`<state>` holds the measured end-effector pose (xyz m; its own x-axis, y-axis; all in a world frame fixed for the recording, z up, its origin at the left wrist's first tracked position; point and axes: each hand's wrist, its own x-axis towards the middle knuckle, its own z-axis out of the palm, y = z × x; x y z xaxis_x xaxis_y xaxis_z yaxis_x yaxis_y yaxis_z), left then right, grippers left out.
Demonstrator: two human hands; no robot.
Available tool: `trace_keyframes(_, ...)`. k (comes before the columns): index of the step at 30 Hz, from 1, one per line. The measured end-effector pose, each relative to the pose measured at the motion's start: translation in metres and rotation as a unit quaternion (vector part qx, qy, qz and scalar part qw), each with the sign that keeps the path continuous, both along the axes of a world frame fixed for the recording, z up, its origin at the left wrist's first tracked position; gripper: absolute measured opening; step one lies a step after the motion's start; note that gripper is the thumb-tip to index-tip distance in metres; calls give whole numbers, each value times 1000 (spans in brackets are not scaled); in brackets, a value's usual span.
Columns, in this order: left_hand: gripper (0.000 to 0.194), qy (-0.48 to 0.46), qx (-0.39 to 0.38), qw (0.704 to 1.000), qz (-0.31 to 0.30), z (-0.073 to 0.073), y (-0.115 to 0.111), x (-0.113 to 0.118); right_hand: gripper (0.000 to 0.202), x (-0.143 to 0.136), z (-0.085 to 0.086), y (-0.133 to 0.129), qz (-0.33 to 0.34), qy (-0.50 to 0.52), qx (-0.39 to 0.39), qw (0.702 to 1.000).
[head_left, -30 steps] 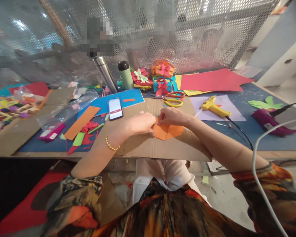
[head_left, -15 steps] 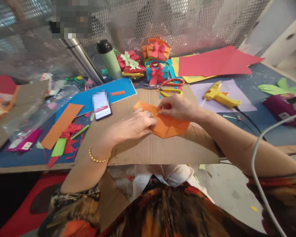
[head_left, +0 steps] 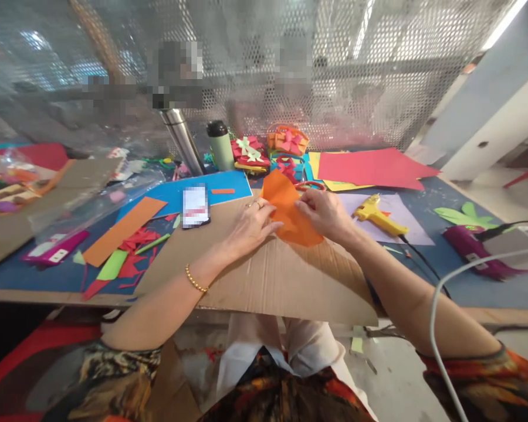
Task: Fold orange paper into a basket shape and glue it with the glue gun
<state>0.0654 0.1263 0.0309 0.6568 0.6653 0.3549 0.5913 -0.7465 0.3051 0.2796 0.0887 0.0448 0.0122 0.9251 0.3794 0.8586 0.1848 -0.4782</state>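
Note:
A creased sheet of orange paper point(head_left: 289, 205) stands tilted up over the brown cardboard point(head_left: 264, 281), its top corner rising toward the back of the table. My left hand point(head_left: 254, 225), with a ring and a gold bead bracelet, is closed at the paper's left edge, thumb below and fingers above. On the opposite edge, my right hand point(head_left: 323, 214) pinches the paper between thumb and fingers. Partly hidden behind the sheet are red-handled scissors point(head_left: 311, 186). A phone point(head_left: 195, 206) lies to the left of my left hand.
A yellow glue gun point(head_left: 381, 217) rests on lilac paper point(head_left: 416, 225) at the right. Small paper baskets point(head_left: 288, 140), a green bottle point(head_left: 220, 146) and a steel flask point(head_left: 182, 140) stand at the back. Orange strips point(head_left: 125, 228) and red scraps point(head_left: 136, 243) lie left. A white cable point(head_left: 435, 334) crosses my right arm.
The orange paper has been lifted from lying low to a steeper tilt, its corner now pointing up. Both hands have shifted to its side edges. My view has tilted upward.

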Motion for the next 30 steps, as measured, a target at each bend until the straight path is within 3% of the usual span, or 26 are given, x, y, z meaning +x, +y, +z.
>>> trace_keyframes(6,72,-201,-166,963,62,-6,15,-1,17,-13,-6,-9,22,-14,52,998)
trace_keyframes(12,77,-258,-286,922,-28,-1,-4,7,26,-31,-10,-26,106,0,67,992)
trace_keyframes(14,72,-310,-368,874,-64,2,-12,10,30,-35,-7,-32,155,10,63,986)
trace_keyframes(17,53,-418,-478,770,-62,2,-13,11,37,-36,-2,-36,202,26,61,977)
trace_keyframes(18,47,-445,-488,749,-46,1,-11,10,39,-34,0,-36,201,32,66,977)
trace_keyframes(20,37,-478,-475,739,-13,-1,-5,8,38,-27,2,-32,173,45,87,980)
trace_keyframes(23,28,-509,-477,716,8,-3,3,6,31,-10,3,-18,90,64,124,986)
trace_keyframes(24,28,-514,-483,709,9,-3,5,5,39,-4,3,-12,54,76,129,987)
trace_keyframes(27,31,-525,-497,691,8,0,7,5,82,7,-1,3,-25,204,56,977)
trace_keyframes(30,28,-543,-494,679,11,3,7,5,82,8,-7,8,-2,281,-6,960)
